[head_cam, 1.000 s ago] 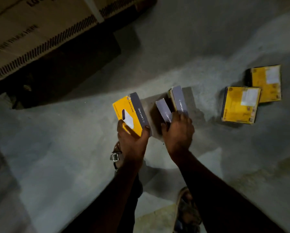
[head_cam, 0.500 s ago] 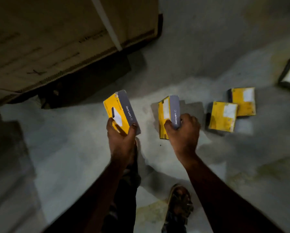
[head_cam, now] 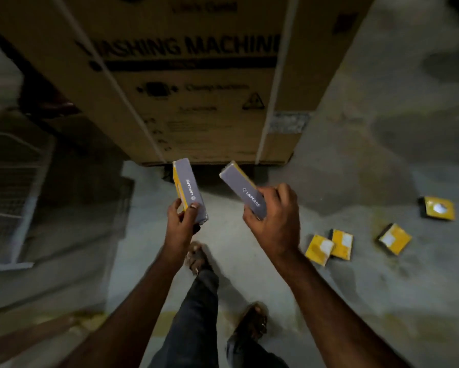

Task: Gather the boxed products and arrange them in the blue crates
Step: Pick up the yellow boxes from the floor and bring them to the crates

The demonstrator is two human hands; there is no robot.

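Head view: we see both forearms reaching forward over a concrete floor [head_cam: 355,168], each hand carrying one boxed product clear of the ground; the left hand [head_cam: 180,224] grips the lower end of a yellow box with a grey side panel [head_cam: 189,191], thumb on the grey face and fingers curled round the yellow face, the box standing nearly upright with its printed brand lettering running along the grey panel; the right hand [head_cam: 274,221] curls its fingers round a second grey-sided box [head_cam: 243,191], tilted so its top end leans to the left, toward the first, the two boxes near each other but apart; four more yellow boxes lie on the floor to the right: a touching pair [head_cam: 329,245], a single box [head_cam: 394,239] just beyond them, and a fourth [head_cam: 439,208] nearest the right edge of the floor; a large cardboard carton [head_cam: 196,88] printed "WASHING MACHINE" stands ahead, its base just past the held boxes; we note dark trousers [head_cam: 193,314] and sandalled feet below; the left margin is too dark and blurred to identify.
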